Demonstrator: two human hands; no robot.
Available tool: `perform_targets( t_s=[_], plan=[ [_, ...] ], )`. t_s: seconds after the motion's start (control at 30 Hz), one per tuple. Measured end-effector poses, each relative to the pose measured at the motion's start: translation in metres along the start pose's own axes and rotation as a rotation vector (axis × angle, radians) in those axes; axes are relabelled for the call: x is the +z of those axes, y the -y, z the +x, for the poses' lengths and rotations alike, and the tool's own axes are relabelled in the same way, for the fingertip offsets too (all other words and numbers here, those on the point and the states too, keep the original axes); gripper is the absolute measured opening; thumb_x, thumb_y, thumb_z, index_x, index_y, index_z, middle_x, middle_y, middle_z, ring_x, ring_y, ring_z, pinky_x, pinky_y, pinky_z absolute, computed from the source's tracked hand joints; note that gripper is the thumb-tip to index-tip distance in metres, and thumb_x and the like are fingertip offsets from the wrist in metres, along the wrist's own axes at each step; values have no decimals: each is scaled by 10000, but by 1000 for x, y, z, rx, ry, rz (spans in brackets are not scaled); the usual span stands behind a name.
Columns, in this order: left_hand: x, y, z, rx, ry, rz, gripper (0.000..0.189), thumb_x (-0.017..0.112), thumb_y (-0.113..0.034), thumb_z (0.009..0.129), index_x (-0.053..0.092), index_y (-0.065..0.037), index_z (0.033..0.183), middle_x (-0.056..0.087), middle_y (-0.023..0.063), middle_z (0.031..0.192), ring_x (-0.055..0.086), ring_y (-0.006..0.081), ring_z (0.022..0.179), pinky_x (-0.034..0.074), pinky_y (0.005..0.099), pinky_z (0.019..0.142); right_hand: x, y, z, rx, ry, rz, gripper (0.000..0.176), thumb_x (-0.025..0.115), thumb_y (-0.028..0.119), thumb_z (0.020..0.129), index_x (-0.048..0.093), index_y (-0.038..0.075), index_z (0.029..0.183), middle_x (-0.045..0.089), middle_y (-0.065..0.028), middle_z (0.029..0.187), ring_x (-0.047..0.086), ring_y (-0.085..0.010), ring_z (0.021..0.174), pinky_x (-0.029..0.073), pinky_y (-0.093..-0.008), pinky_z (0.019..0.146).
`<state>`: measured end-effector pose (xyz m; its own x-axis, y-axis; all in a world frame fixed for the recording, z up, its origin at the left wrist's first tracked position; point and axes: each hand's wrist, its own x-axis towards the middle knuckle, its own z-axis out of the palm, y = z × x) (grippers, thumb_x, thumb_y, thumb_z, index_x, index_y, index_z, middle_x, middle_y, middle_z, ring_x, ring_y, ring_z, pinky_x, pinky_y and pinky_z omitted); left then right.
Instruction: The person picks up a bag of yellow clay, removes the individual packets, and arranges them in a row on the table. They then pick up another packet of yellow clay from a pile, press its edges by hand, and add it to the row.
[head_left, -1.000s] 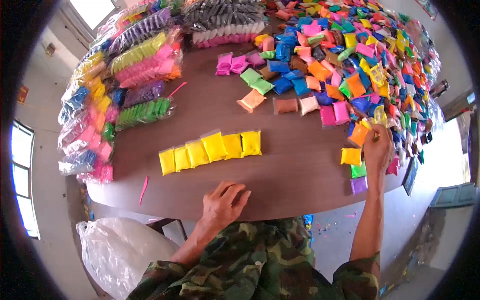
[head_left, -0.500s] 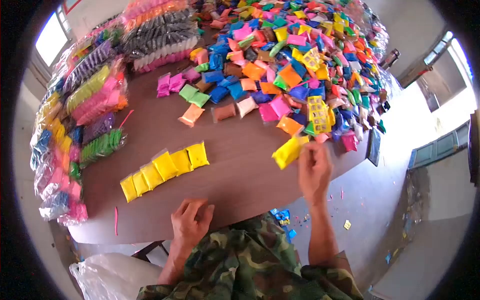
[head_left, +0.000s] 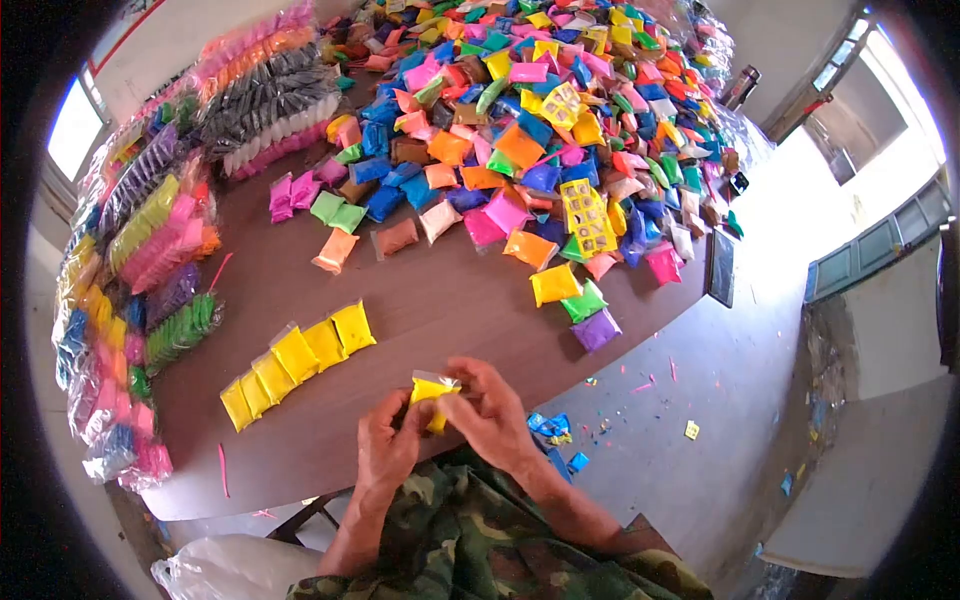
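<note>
A small yellow packet [head_left: 432,388] is held between my two hands at the table's front edge. My left hand [head_left: 388,440] pinches its lower left side. My right hand [head_left: 490,418] has its fingers on the packet's right side, partly covering it. Left of my hands, a slanting row of several yellow packets [head_left: 293,354] lies overlapping on the brown table [head_left: 440,290]. Another yellow packet [head_left: 554,285] lies at the right, beside a green packet [head_left: 585,301] and a purple packet [head_left: 597,330].
A large heap of multicoloured packets [head_left: 520,145] covers the table's back and right. Bundled packets in clear bags [head_left: 165,230] line the left side. A pink strip [head_left: 224,470] lies near the front left edge. A white plastic bag [head_left: 235,565] is below the table.
My right hand has moved left from near the heap to my left hand, bringing a yellow packet. Both hands now hold it. The camera view has shifted, and green and purple packets now show at the right.
</note>
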<state>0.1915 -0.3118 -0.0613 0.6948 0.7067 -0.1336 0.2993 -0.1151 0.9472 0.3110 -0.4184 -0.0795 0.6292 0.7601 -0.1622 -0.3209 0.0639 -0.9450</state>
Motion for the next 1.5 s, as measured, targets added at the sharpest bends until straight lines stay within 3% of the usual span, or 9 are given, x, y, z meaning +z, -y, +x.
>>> perform_targets(
  t_s=[0.13, 0.47, 0.53, 0.7, 0.8, 1.1, 1.23, 1.37, 1.5],
  plan=[
    [3, -4, -1, 62, -17, -48, 172, 669, -99, 1020, 696, 45, 1111, 714, 37, 891, 621, 76, 844, 534, 271, 723, 12, -13, -5, -20, 87, 135, 344, 660, 183, 1047, 613, -2, 1333, 658, -23, 1198, 625, -75, 1011, 532, -245, 861],
    [22, 8, -29, 38, 28, 70, 228, 727, -191, 983, 699, 31, 1025, 624, 13, 741, 498, 55, 706, 440, 269, 603, -45, 5, 49, -71, -425, 551, 308, 552, 337, 1102, 595, 50, 998, 666, -69, 855, 666, -175, 739, 592, -337, 665],
    [14, 7, -26, -6, -42, 21, 222, 715, -185, 995, 699, 30, 1049, 624, 7, 746, 507, 59, 703, 446, 275, 601, -54, 17, 45, -70, -467, 541, 369, 557, 410, 1094, 593, 47, 1035, 678, -98, 907, 687, -203, 828, 609, -366, 798],
    [8, -1, -7, 31, -38, -101, 207, 695, -143, 1015, 695, 33, 1125, 680, 24, 829, 573, 74, 766, 493, 280, 657, -18, 2, 10, 92, -155, -152, 399, 591, 269, 1070, 603, -41, 1321, 723, -108, 1121, 665, -160, 1043, 521, -288, 968],
    [17, -3, -10, 118, -12, -139, 212, 694, -110, 1017, 681, 35, 1171, 713, 52, 907, 621, 88, 837, 525, 279, 722, 3, 3, -7, 89, 0, 217, 335, 688, 42, 988, 661, -10, 1318, 725, -80, 1229, 655, -130, 1082, 527, -274, 953],
    [16, -1, -17, -42, 26, -301, 227, 675, -120, 1031, 663, 21, 1210, 693, 58, 865, 619, 80, 812, 534, 282, 705, -2, -5, -6, 70, 26, 524, 302, 728, 31, 966, 695, -10, 1264, 733, -124, 1263, 695, -155, 1085, 574, -311, 966],
    [20, 16, -13, 68, -8, 17, 235, 700, -138, 1004, 650, -17, 1199, 678, 138, 767, 681, 174, 684, 535, 366, 622, -13, -4, 2, 61, 11, 123, 363, 706, -17, 956, 651, -25, 1315, 756, -129, 1206, 706, -166, 1087, 569, -293, 961],
    [17, 11, -11, 210, -109, 267, 224, 712, -123, 961, 645, -42, 1158, 705, 235, 843, 673, 471, 745, 534, 496, 621, -8, 9, 18, -44, 29, -259, 373, 744, 27, 936, 654, -31, 1293, 773, -140, 1148, 728, -194, 1055, 579, -316, 927],
    [3, 6, -21, 254, -159, 321, 263, 737, -128, 934, 651, -36, 1164, 714, 198, 867, 704, 428, 749, 563, 482, 639, -8, 13, 27, -200, 3, -678, 374, 763, 29, 903, 670, -5, 1264, 739, -179, 1198, 716, -298, 1115, 567, -384, 964]
  ],
)
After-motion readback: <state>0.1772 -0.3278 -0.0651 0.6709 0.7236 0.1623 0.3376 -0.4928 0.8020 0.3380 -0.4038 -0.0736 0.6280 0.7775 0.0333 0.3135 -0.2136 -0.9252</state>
